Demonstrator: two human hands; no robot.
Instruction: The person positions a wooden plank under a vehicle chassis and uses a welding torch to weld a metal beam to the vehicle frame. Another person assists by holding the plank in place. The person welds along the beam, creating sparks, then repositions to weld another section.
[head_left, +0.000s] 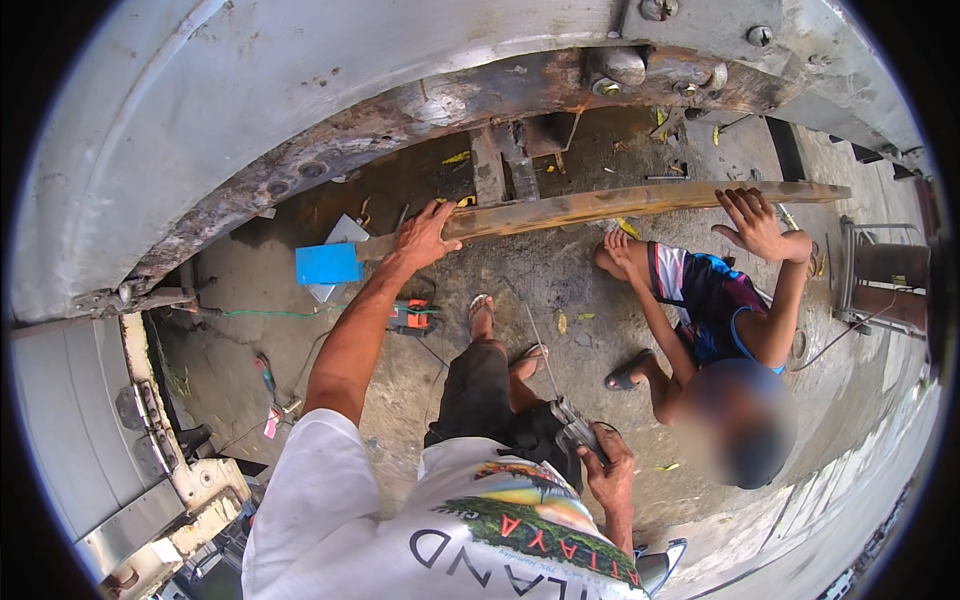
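My left hand [425,235] grips the near end of a long rusty metal strip [620,203] held up against the underside of a grey vehicle body [300,80]. My right hand [608,470] is low by my waist, closed on a grey metal tool [572,428] with a thin cable running from it. A crouching person in a dark patterned shirt presses a hand [752,222] against the far part of the strip, supporting it.
A rusted frame edge with bolts [620,70] curves above the strip. On the concrete ground lie a blue sheet [328,264], an orange-black power tool [412,316], screwdrivers [268,378] and green cable. A metal stand [885,275] is at the right.
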